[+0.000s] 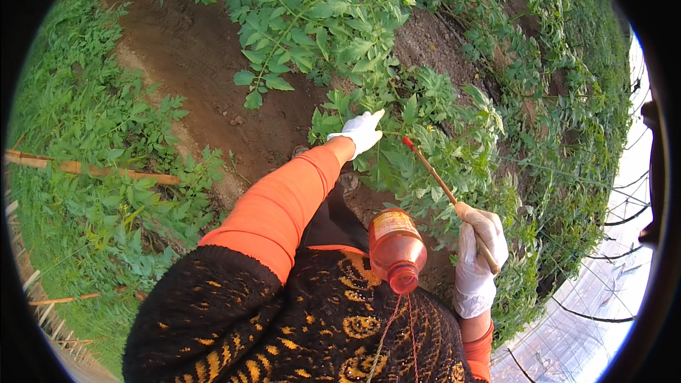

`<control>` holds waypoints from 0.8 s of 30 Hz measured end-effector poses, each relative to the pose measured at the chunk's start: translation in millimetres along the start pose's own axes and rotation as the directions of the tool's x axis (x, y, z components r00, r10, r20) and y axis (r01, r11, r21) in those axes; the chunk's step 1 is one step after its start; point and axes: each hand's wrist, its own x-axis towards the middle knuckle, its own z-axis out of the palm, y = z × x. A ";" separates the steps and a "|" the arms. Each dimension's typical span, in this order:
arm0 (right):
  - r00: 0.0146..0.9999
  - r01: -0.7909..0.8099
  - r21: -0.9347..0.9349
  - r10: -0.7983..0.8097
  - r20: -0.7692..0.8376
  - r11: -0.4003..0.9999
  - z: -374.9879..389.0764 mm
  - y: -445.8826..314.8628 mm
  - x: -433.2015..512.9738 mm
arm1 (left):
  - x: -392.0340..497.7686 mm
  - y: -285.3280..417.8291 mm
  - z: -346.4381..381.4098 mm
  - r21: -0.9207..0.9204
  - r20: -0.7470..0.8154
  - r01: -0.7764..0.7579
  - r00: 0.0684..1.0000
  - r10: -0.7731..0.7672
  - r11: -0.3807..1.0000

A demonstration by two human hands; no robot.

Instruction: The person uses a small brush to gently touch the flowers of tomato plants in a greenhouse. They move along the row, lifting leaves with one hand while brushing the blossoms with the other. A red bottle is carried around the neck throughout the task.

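My right hand point(481, 247), in a whitish glove, grips a thin wooden stick point(433, 174) whose far tip is red. That tip points into the leaves of a tomato plant point(441, 117), close to a thin stem. Left of the tip, my left hand point(363, 132) in a white glove reaches into the same foliage. Its fingers are partly against leaves, and whether they pinch a stem cannot be made out. An open red-tinted plastic bottle point(396, 250) with a label hangs from twisted cords point(409, 324) in front of my chest.
Tomato rows point(90, 106) run along the left, with bamboo poles point(90, 167) among them. A bare soil path point(213, 80) passes between the rows. Thin strings cross the plants on the right, beside a translucent plastic wall point(590, 287) with dark curved lines.
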 end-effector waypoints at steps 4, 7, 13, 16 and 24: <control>0.979 -0.136 0.344 0.179 -0.096 0.929 -31.9 5.3 -3.3 | -18.1 -0.6 -3.8 0.085 0.008 -0.097 0.995 0.097 0.992; 0.934 -0.086 0.519 0.251 -0.256 0.851 -55.2 4.9 2.0 | -47.9 14.3 -17.0 0.141 0.030 -0.178 0.984 0.175 0.974; 0.919 0.067 0.740 0.248 -0.307 0.669 -66.8 26.8 15.8 | -96.0 0.5 -42.6 0.098 -0.104 -0.283 0.951 0.292 0.954; 0.891 0.139 0.793 0.274 -0.362 0.593 -57.4 19.3 31.6 | -107.9 -23.2 -58.5 0.013 -0.251 -0.199 0.948 0.195 0.980; 0.697 0.200 0.720 0.420 -0.581 0.664 -12.0 -11.1 95.9 | -70.9 -81.9 -171.6 -0.408 -0.482 -0.321 0.871 0.096 0.855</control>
